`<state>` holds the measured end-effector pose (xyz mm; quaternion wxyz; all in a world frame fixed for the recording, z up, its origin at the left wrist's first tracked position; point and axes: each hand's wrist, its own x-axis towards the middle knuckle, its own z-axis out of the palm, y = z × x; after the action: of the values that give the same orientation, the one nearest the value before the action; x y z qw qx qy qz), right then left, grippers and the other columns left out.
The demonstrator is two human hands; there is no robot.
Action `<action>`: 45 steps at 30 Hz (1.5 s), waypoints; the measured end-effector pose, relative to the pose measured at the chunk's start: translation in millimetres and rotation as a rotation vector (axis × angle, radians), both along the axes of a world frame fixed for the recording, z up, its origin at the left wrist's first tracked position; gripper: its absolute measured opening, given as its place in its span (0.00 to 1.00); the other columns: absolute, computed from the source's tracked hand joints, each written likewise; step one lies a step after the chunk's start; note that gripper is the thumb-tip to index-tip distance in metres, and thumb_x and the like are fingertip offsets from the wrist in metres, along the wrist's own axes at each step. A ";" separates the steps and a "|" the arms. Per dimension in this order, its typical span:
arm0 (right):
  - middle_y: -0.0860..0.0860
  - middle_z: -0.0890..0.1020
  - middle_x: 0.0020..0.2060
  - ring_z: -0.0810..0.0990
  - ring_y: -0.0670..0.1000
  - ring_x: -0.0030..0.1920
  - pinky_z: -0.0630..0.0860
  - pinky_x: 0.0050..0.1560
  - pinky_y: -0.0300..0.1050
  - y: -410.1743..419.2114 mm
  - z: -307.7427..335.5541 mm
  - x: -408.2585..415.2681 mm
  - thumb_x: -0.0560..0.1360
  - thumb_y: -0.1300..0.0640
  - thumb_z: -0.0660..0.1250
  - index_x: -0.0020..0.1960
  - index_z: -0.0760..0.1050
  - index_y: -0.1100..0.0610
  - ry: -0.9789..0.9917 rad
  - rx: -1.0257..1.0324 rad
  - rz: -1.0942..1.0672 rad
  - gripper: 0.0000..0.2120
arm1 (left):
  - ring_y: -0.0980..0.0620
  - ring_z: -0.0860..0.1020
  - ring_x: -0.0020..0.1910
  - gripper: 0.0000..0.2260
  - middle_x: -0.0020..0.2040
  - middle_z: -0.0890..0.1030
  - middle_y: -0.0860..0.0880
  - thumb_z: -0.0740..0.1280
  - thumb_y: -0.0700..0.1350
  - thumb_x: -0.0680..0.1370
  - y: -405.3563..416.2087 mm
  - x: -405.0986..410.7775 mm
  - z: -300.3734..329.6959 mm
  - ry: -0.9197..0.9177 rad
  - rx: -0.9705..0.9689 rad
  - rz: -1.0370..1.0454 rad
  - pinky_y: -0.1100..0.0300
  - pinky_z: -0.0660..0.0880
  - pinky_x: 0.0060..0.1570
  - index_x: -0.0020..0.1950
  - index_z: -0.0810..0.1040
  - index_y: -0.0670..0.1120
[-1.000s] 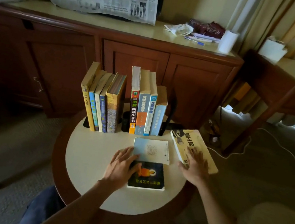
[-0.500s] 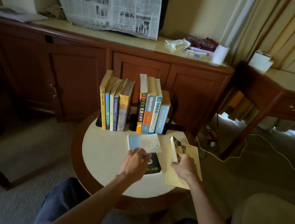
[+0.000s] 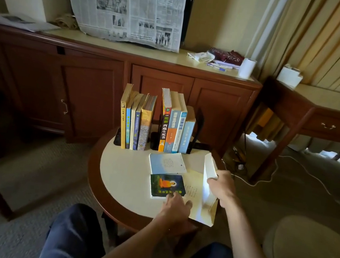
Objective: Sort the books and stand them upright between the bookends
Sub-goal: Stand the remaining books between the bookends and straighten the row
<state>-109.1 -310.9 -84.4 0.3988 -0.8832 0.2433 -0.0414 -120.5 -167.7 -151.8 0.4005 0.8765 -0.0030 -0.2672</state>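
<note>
Two groups of books stand upright at the back of the round table (image 3: 122,179): a left group (image 3: 136,119) and a right group (image 3: 175,125), with black bookends (image 3: 197,130) beside them. A pale blue book (image 3: 167,163) and a dark green book (image 3: 166,186) lie flat in front. At the table's right edge a yellow book (image 3: 204,199) lies open. My right hand (image 3: 222,188) grips its raised block of pages. My left hand (image 3: 175,208) rests with straight fingers on the open page and on the green book's near corner.
A wooden sideboard (image 3: 128,75) stands behind the table, with a newspaper (image 3: 127,4) hanging over it, a paper roll (image 3: 247,68) and small items. A side desk (image 3: 320,110) stands to the right, white cables (image 3: 267,177) cross the carpet, and a cushioned seat (image 3: 301,245) sits near right.
My right hand has opened the yellow book and lifted its pages upright. My left hand has slid off the green book toward the open page. The camera has drawn back.
</note>
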 end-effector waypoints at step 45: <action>0.48 0.81 0.61 0.78 0.46 0.62 0.72 0.64 0.49 23.6 52.0 -89.2 0.76 0.59 0.70 0.66 0.76 0.50 -0.144 0.514 0.412 0.19 | 0.41 0.80 0.53 0.10 0.52 0.80 0.40 0.66 0.33 0.77 50.7 10.7 120.2 0.105 -0.635 0.177 0.45 0.80 0.55 0.57 0.80 0.41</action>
<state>-198.3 -287.3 -32.4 0.6246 -0.7791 0.0336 0.0404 -109.8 -117.0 -31.5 0.6750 0.6897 0.0106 -0.2621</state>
